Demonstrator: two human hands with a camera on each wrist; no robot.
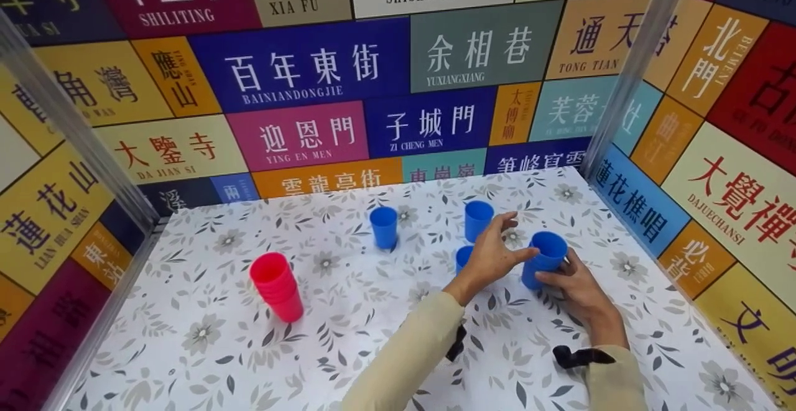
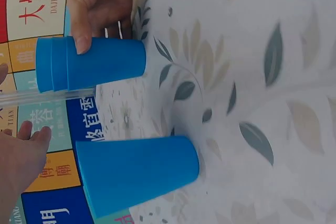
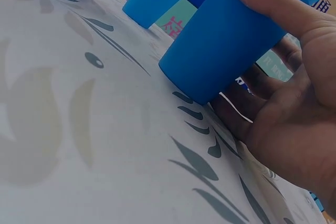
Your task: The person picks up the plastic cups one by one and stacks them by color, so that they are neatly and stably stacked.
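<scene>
Right hand [image 1: 581, 290] grips a blue cup stack [image 1: 542, 263]; left hand [image 1: 494, 252] relaxed; three blue cups [image 1: 384, 227] near, red cups [image 1: 277, 286] apart; stack mouth-up, upright.

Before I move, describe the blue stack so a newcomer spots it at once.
Find the white, leaf-patterned table, then its right side, where the right hand appears. That hand grips the blue stack, whose layered rims show nested cups. Unlike the other blue cups, standing unheld to its left, it is gripped by a hand.
</scene>
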